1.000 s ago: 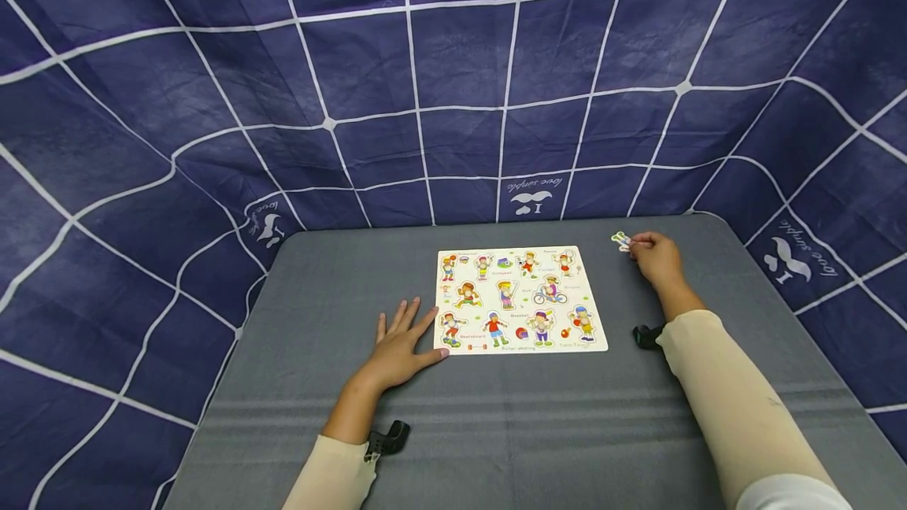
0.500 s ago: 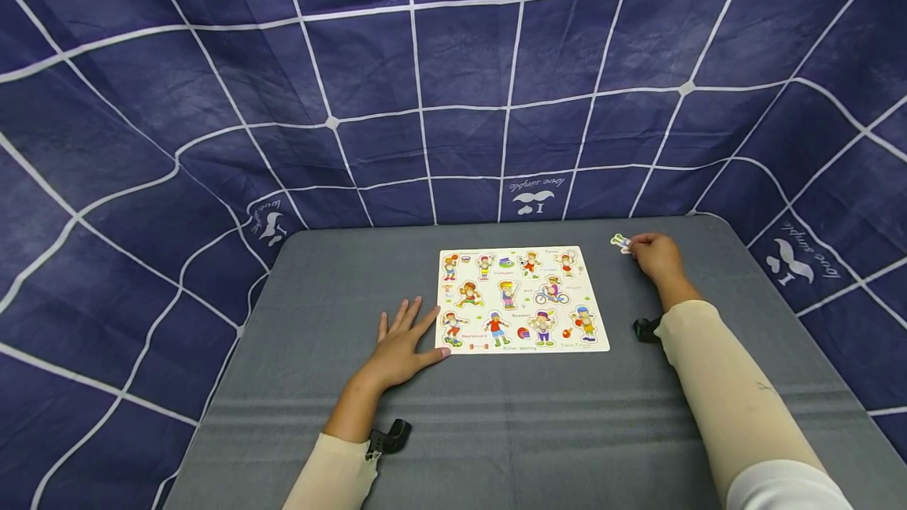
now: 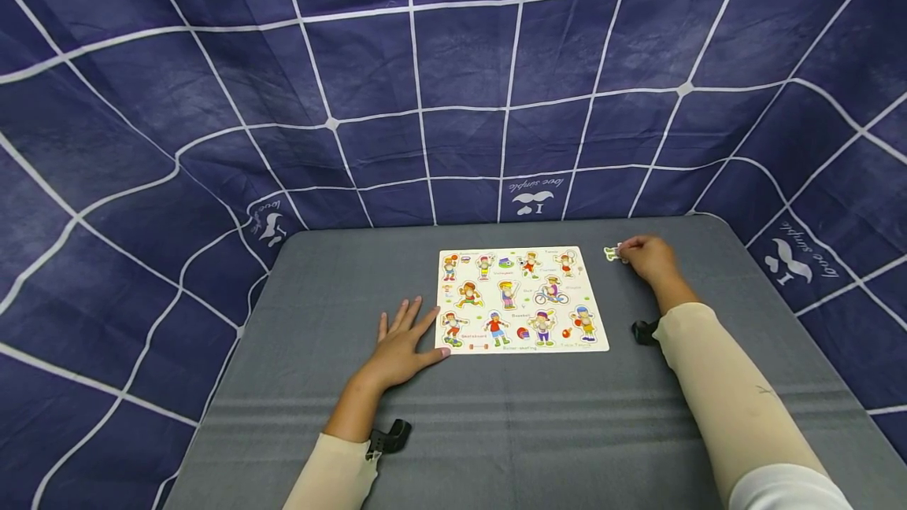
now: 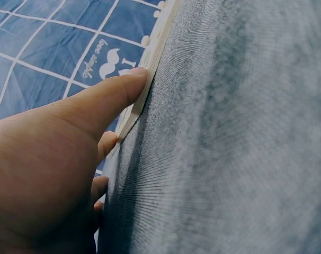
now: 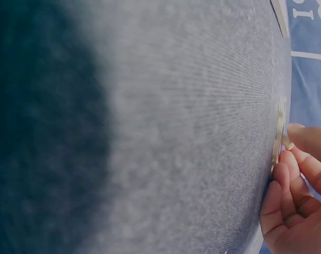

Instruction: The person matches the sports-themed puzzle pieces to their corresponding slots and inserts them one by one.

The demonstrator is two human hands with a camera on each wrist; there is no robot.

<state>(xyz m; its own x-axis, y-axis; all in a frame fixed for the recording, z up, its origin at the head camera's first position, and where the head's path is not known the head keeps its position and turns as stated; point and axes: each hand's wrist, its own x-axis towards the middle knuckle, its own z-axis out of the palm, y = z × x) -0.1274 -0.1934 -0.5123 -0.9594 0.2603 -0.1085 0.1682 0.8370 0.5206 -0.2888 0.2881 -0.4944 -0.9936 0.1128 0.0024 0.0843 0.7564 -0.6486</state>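
Note:
A cream wooden peg puzzle board (image 3: 520, 317) with printed sports figures lies flat on the grey table. My left hand (image 3: 397, 351) rests at its left side with fingers spread, and its thumb touches the front left corner. In the left wrist view that thumb (image 4: 131, 87) presses on the board's edge (image 4: 154, 74). Right of the board's far corner, my right hand (image 3: 650, 258) pinches a small puzzle piece (image 3: 612, 254). The right wrist view shows the piece edge-on (image 5: 279, 132), its small knob (image 5: 287, 142) between thumb and forefinger. My fingers hide part of the piece.
Grey cloth covers the table (image 3: 510, 423). A dark blue curtain with white grid lines (image 3: 460, 140) stands behind the table and along both sides. Each wrist carries a black camera.
My right hand has shifted slightly left with the puzzle piece, which has turned a little. My left hand and the board have stayed in place.

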